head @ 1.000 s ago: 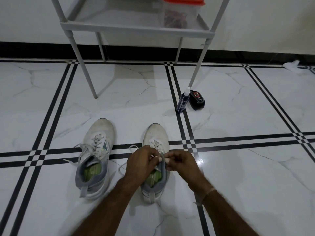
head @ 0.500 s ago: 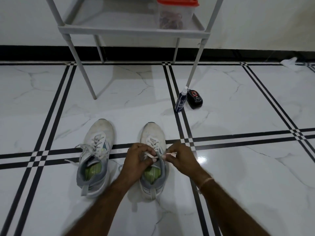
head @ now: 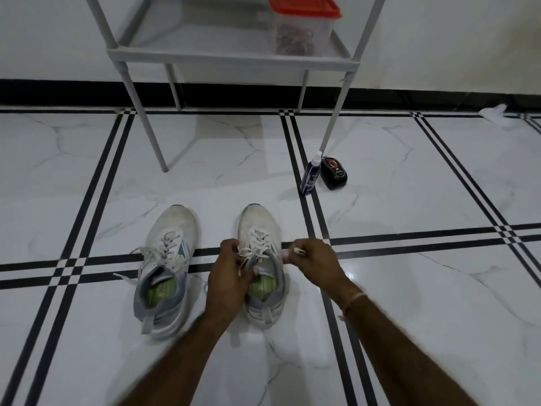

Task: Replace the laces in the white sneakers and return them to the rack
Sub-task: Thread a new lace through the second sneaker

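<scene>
- right hand (head: 314,259) has drawn out to the right since the last frame, when both hands were close together over the shoe; left hand (head: 229,278) stayed put
- right hand fingers (head: 303,245) pinch the flat white lace end (head: 296,251), just off the shoe's right edge
- left hand fingers (head: 231,247) curl round the lace at the tongue of the right-side white mesh sneaker (head: 259,221), which has a grey heel and green insole
- matching left-side white sneaker (head: 172,230) sits just beside it, parallel, with loose laces (head: 140,253) trailing on the floor
- both stand on the white marble tile floor (head: 409,288) with black stripes, toes toward the rack
- grey tube-frame rack (head: 234,58) stands beyond, with a clear plastic tub with red lid (head: 304,33) on its shelf
- dark blue spray bottle (head: 309,178) and black oval case (head: 333,174) sit by the rack's front right leg
</scene>
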A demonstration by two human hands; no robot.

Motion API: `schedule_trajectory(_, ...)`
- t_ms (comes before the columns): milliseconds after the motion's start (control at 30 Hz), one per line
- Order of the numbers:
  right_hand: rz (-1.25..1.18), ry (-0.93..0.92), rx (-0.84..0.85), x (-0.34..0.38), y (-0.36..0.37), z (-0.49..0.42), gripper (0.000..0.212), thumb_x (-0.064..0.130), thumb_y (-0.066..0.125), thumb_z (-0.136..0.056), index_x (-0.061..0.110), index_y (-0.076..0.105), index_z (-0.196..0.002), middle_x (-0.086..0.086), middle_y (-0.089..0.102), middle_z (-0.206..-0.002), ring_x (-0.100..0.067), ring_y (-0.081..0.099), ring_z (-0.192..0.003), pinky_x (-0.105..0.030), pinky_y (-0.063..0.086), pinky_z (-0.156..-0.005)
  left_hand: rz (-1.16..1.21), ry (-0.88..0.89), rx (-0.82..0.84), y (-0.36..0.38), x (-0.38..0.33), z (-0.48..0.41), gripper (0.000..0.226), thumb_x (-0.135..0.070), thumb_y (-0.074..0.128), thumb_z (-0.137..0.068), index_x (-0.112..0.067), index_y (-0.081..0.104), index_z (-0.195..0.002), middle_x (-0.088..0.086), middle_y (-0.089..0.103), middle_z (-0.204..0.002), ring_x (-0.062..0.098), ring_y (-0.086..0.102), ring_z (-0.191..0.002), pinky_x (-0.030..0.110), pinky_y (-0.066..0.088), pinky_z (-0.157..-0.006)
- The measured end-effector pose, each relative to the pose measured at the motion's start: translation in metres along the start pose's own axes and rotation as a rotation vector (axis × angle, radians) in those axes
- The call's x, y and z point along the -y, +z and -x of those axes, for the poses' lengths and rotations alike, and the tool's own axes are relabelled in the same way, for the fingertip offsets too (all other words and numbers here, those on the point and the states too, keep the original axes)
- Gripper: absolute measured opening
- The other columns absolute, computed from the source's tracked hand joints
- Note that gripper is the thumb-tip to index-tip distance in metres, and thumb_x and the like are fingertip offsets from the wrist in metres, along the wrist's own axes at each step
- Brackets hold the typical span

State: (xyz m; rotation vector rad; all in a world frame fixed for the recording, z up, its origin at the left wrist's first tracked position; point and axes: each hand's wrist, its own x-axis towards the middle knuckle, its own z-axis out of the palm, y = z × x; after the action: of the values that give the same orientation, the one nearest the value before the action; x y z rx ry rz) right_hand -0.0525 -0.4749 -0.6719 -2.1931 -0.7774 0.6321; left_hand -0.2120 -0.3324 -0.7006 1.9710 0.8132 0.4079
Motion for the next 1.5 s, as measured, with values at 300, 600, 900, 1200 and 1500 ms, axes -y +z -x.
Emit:
schedule_trajectory(300, -0.831, 0.210, -0.178, 0.009, -0.015, -0.006, 0.028, 0.038, 0.056, -0.104, 0.018, 0.049, -0.085, 0.007, 0.053, -0.069, -0.009, 0.045, -0.058, -0.022, 0.038, -0.055, 0.009, -0.067, 0.034, -0.002, 0.001, 0.006, 0.020, -0.028, 0.085, -0.077, -0.029, 0.069, -0.090, -0.009, 0.069, -0.073, 0.007, 0.065, -0.069, 0.041, 0.057, -0.070)
schedule_trajectory(600, -0.273, -0.052, -0.027, -0.017, 0.011, 0.005, 0.028, 0.036, 0.066, -0.097, 0.019, 0.065, -0.076, -0.002, 0.071, -0.080, -0.016, 0.068, -0.083, -0.053, 0.056, -0.088, 0.083, 0.013, 0.023, -0.002, 0.003, 0.003, 0.029, -0.039, 0.077, -0.075, -0.015, 0.063, -0.065, -0.005, 0.059, -0.065, 0.008, 0.056, -0.065, 0.030, 0.044, -0.061)
schedule_trajectory(900, 0.190, -0.017, -0.591, -0.020, 0.010, 0.034, 0.044, 0.042, 0.078, -0.086, 0.020, 0.058, -0.119, 0.004, 0.054, -0.125, -0.012, 0.049, -0.112, -0.023, 0.041, -0.084, -0.204, -0.063, -0.282, -0.011, -0.002, 0.012, 0.044, -0.059, 0.057, -0.093, -0.021, 0.056, -0.070, -0.002, 0.058, -0.078, 0.021, 0.057, -0.077, 0.034, 0.045, -0.063)
schedule_trajectory(1200, -0.283, 0.127, -0.081, -0.005, 0.029, 0.019, 0.034, 0.057, 0.075, -0.084, 0.023, 0.075, -0.091, 0.007, 0.076, -0.086, -0.005, 0.071, -0.084, -0.026, 0.060, -0.078, 0.368, -0.620, -0.170, 0.034, -0.032, 0.012, 0.039, -0.054, 0.078, -0.079, -0.016, 0.071, -0.083, -0.002, 0.074, -0.083, 0.016, 0.069, -0.083, 0.042, 0.058, -0.085)
schedule_trajectory(1500, -0.617, 0.257, 0.035, 0.007, 0.028, 0.019, 0.022, 0.018, 0.071, -0.093, 0.010, 0.067, -0.074, -0.002, 0.057, -0.068, -0.008, 0.052, -0.063, -0.019, 0.044, -0.058, 0.415, -0.352, -0.132, 0.022, -0.026, 0.007, 0.015, -0.024, 0.067, -0.095, -0.016, 0.073, -0.084, 0.000, 0.074, -0.078, 0.018, 0.071, -0.078, 0.039, 0.058, -0.078)
